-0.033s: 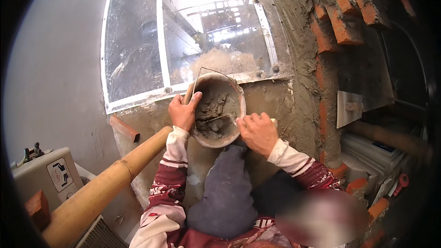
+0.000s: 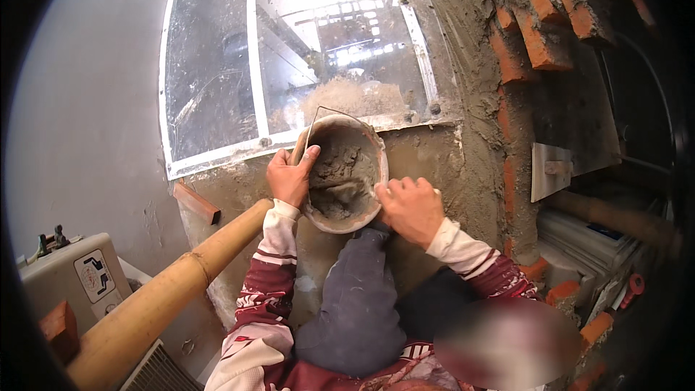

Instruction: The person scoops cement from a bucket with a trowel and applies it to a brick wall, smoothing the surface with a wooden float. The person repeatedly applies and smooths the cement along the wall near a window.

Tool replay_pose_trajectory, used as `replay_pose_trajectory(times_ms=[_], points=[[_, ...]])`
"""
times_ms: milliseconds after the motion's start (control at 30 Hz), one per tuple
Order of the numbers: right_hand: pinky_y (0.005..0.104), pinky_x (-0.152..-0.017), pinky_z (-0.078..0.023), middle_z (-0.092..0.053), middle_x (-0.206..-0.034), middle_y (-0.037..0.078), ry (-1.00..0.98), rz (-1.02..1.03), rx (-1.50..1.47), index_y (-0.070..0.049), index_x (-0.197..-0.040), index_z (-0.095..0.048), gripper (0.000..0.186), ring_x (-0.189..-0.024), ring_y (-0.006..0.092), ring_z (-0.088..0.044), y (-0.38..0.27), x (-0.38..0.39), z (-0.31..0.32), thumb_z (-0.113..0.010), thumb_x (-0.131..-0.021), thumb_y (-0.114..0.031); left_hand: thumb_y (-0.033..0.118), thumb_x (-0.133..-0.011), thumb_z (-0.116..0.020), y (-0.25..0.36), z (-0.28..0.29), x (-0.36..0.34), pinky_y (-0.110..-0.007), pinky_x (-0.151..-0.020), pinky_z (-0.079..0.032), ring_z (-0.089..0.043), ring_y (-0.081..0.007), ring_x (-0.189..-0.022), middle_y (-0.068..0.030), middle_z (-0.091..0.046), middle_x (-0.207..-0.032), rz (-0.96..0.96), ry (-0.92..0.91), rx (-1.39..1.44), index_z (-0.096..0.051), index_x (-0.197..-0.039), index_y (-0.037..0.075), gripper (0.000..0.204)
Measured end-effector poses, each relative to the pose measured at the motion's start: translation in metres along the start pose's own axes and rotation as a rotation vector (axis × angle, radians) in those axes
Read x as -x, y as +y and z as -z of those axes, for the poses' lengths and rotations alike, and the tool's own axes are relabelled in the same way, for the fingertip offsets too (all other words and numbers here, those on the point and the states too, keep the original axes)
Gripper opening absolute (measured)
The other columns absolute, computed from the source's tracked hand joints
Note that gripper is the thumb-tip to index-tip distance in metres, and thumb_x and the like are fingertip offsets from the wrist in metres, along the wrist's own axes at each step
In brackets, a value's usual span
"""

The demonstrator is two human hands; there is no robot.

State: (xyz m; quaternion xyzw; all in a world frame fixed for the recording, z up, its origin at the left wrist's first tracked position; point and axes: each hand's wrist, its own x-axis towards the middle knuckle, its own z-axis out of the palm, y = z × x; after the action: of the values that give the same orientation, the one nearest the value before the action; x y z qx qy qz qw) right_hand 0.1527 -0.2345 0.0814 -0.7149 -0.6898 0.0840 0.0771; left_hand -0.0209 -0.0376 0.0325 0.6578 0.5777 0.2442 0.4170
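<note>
A round bucket (image 2: 384, 156) with a thin wire handle is tilted so its mouth shows, with wet grey mortar (image 2: 340, 165) inside. My left hand (image 2: 291, 177) is closed on the bucket's left rim, thumb over the edge. At the right rim, my right hand (image 2: 411, 210) is wrapped round the grip of a trowel, mostly hidden by the fingers. The mortar-smeared trowel blade (image 2: 352, 192) lies in the bucket and is hard to tell from the mortar.
A white-framed window (image 2: 257, 87) stands ahead. A thick bamboo pole (image 2: 166, 293) slants in at left, near a loose brick (image 2: 197, 203). Rough bricks (image 2: 539, 40) jut out at right, above a flat plastering float (image 2: 550, 171). My trousered leg (image 2: 351, 304) is below the bucket.
My right hand has shifted slightly to the right. The trowel's blade edge, plain before, now blends into the mortar. My left hand and the bucket have hardly moved.
</note>
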Motion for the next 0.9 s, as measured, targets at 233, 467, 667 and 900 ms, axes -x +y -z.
replay_pose_trajectory(times_ms=[233, 467, 667, 900], points=[[0.0447, -0.065, -0.056, -0.07, -0.084, 0.015, -0.446, -0.196, -0.199, -0.005, -0.092, -0.069, 0.021, -0.078, 0.033, -0.072, 0.022, -0.008, 0.018, -0.063, -0.082, -0.023, 0.042, -0.075, -0.087, 0.006, -0.008, -0.005, -0.029, -0.048, -0.032, -0.033, -0.0086, -0.058, 0.0033, -0.039, -0.059, -0.012, -0.03, -0.011, -0.039, -0.062, 0.006, 0.061], [0.0485, -0.068, -0.056, -0.07, -0.079, 0.02, -0.535, -0.326, -0.164, -0.006, -0.087, -0.071, 0.027, -0.075, 0.0362, -0.071, 0.054, -0.028, 0.011, -0.06, -0.087, -0.03, 0.04, -0.076, -0.087, 0.01, -0.007, -0.002, -0.029, -0.048, -0.031, -0.032, -0.0086, -0.058, 0.0034, -0.038, -0.061, 0.015, -0.036, 0.111, -0.037, -0.062, 0.007, 0.061], [0.0471, -0.075, -0.053, -0.071, -0.086, 0.017, -0.453, -0.116, -0.507, -0.004, -0.095, -0.07, 0.028, -0.085, 0.0347, -0.07, 0.023, -0.021, -0.014, -0.064, -0.084, -0.029, 0.031, -0.08, -0.085, 0.01, 0.002, 0.002, -0.025, -0.052, -0.032, -0.035, -0.0071, -0.061, 0.0057, -0.043, -0.065, -0.03, -0.044, -0.106, -0.044, -0.066, 0.009, 0.048], [0.0369, -0.065, -0.047, -0.063, -0.085, 0.005, 0.074, 0.053, 0.015, -0.007, -0.104, -0.067, 0.021, -0.077, 0.022, -0.065, 0.015, -0.014, -0.006, -0.059, -0.086, -0.016, 0.029, -0.082, -0.084, -0.001, 0.006, -0.01, -0.024, -0.052, -0.031, -0.034, -0.0052, -0.061, 0.0067, -0.043, -0.065, -0.005, -0.023, 0.019, -0.043, -0.066, 0.01, 0.048]])
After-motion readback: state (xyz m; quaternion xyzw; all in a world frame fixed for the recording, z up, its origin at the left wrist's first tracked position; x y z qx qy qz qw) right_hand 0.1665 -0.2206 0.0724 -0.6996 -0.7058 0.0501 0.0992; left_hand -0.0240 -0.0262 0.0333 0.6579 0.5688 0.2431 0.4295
